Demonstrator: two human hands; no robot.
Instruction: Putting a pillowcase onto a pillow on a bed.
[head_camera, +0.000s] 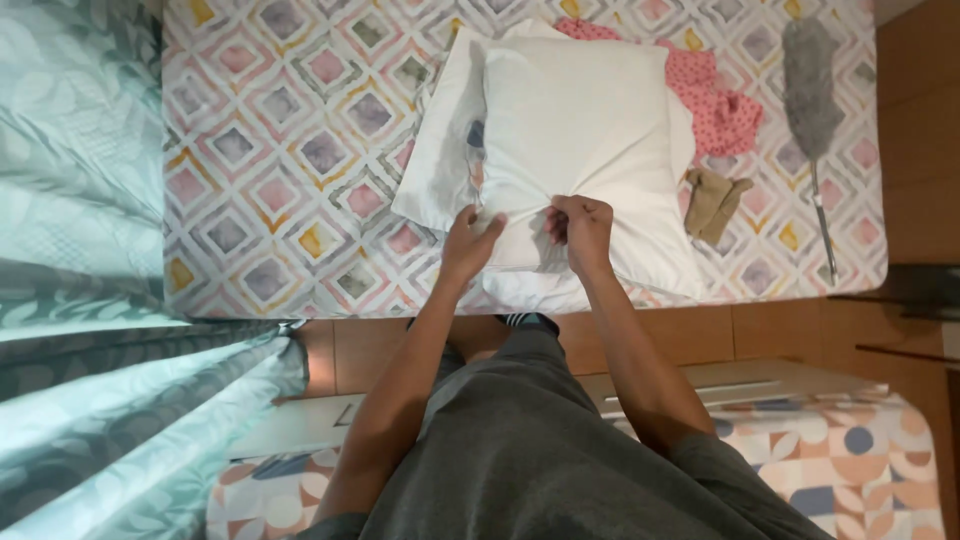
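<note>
A white pillow (575, 130) in a white pillowcase lies on a bed with a diamond-patterned sheet (280, 150). My left hand (468, 243) pinches the near edge of the pillowcase fabric. My right hand (580, 228) is closed in a fist on a bunched fold of the same edge, a short way to the right. A second white pillow or cover (440, 150) sticks out under the left side of the top one.
A pink dotted garment (715, 100) and a tan sock-like piece (712, 200) lie to the right of the pillow. A grey duster (812, 90) rests near the bed's right edge. Green curtains (80, 250) hang at left. A patterned mattress (850, 460) sits below.
</note>
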